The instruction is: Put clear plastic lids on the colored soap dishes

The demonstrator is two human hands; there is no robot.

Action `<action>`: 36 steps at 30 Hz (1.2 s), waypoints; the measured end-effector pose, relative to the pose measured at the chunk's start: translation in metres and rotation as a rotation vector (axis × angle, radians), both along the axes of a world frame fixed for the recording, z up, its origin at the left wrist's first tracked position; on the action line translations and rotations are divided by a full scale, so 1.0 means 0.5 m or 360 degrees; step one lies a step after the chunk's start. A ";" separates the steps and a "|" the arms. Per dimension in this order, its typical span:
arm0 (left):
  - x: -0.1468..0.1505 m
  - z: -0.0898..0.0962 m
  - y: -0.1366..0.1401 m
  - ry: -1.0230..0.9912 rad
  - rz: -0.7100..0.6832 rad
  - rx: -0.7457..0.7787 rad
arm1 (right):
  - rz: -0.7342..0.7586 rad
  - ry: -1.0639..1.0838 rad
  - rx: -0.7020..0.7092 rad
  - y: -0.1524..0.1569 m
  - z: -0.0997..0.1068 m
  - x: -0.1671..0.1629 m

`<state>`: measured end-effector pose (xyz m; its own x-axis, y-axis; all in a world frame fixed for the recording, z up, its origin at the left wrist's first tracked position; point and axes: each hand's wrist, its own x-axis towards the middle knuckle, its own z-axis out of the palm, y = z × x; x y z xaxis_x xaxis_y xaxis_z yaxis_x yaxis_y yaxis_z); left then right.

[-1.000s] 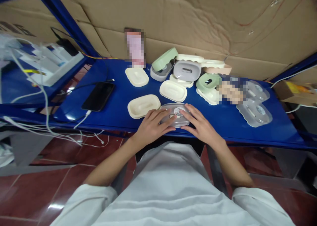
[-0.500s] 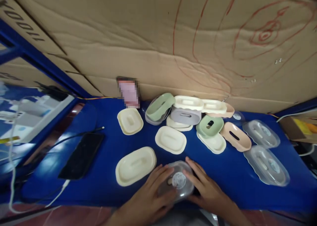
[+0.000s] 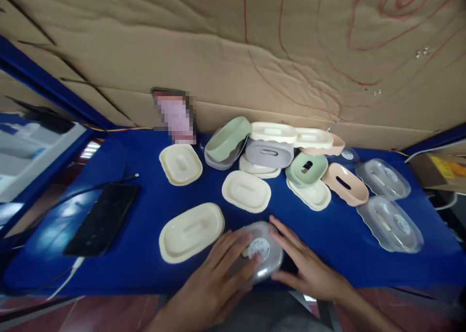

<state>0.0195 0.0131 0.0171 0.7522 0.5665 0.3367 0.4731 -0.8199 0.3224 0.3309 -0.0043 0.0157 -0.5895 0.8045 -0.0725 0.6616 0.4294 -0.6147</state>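
Near the table's front edge lies a soap dish [image 3: 271,264] with a clear plastic lid and a round white label. My left hand [image 3: 222,269] wraps its left side, fingers bent over the lid and one fingertip at the label. My right hand [image 3: 300,261] grips the right side, with fingers at the top edge and thumb low on the side. My palms partly hide the dish's lower part. Left of it lies a long cream tray piece [image 3: 192,232]; behind it lies a smaller cream piece [image 3: 246,191].
Green dishes [image 3: 309,169], a grey dish [image 3: 269,153] and a peach dish [image 3: 347,184] lie toward the back. Two clear-lidded dishes [image 3: 391,224] lie at right. A black phone [image 3: 102,220] with a white cable lies left. Cardboard [image 3: 218,65] walls the back; another phone [image 3: 176,116] leans there.
The camera view has tilted down and shifted slightly, so the table things appear higher. Both hands stay on the clear-lidded soap dish, with only slight finger shifts.
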 end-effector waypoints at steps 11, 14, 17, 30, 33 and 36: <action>0.000 0.004 0.012 -0.0077 -0.0018 -0.0073 | 0.0011 -0.0022 0.0076 0.000 -0.002 -0.001; 0.008 0.006 0.021 -0.0071 -0.0043 0.0013 | 0.0006 -0.0007 0.0253 0.008 0.012 -0.012; 0.014 0.006 0.020 -0.0065 -0.0047 0.0074 | -0.0014 -0.0029 0.0354 0.001 0.014 -0.024; 0.007 0.003 0.006 -0.0164 0.0175 0.0267 | -0.0282 0.0015 0.0747 -0.021 -0.001 -0.024; -0.012 0.003 0.003 -0.0224 0.0405 0.0346 | -0.0620 0.0056 0.1074 -0.027 0.016 0.023; -0.033 -0.004 0.011 -0.0174 0.0697 0.0408 | -0.1185 -0.0081 0.1494 -0.045 0.041 0.143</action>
